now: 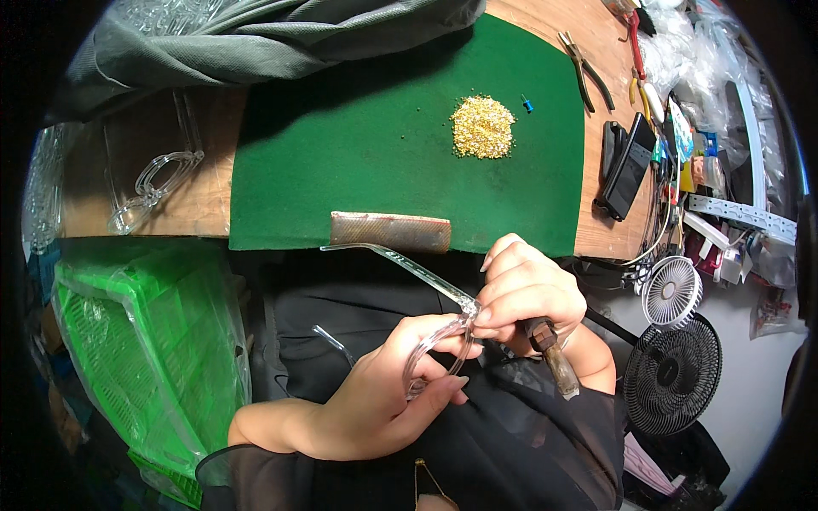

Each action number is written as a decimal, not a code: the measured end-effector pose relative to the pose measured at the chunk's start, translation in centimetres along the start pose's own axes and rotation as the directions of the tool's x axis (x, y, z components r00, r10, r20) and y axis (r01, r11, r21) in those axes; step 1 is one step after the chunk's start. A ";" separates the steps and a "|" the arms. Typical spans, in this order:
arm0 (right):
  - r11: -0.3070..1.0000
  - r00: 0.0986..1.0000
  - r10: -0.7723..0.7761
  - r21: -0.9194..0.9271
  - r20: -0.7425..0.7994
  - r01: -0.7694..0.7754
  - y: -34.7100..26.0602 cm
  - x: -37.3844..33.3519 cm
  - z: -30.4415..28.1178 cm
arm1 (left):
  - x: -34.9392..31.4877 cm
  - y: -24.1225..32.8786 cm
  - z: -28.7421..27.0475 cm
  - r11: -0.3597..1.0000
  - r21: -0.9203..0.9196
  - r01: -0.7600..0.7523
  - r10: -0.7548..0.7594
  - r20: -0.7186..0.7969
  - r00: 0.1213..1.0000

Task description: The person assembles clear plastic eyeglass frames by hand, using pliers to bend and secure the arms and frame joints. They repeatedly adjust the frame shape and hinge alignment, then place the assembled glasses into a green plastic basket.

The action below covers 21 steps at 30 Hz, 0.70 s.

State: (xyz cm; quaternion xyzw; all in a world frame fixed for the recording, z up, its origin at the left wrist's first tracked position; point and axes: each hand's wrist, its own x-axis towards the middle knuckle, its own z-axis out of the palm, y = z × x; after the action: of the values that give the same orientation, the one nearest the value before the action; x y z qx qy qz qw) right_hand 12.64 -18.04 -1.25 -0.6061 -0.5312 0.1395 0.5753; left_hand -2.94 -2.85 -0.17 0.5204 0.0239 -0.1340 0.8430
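My left hand point(388, 392) grips a clear plastic spectacle frame point(434, 345) by its front, held over my lap. One clear temple arm point(400, 262) sticks out up and to the left, toward the table edge. My right hand point(528, 294) pinches the frame's hinge corner with its fingertips and also holds a tool with a worn brown handle point(555, 362) that points down and right. A pile of tiny gold screws point(482, 126) lies on the green felt mat point(341, 162), apart from both hands.
A brown block point(390, 231) sits at the mat's near edge. Another clear frame point(158, 183) lies on the wooden table at left, grey cloth point(256, 43) behind it. Pliers point(586, 72), a black phone point(629, 166), two small fans point(671, 341) right; green crate point(145, 341) left.
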 end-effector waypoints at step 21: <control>0.992 0.996 0.049 -0.120 0.071 -0.040 -0.8 0.4 -0.1 | 0.2 -0.4 0.2 0.981 0.178 -0.082 0.095 -0.069 0.993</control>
State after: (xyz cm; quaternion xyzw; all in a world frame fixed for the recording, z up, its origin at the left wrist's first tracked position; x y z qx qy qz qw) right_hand 12.47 -17.99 -0.37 -0.6453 -0.5458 0.1426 0.5150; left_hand -2.89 -3.20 -0.49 0.5976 0.0216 -0.0776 0.7977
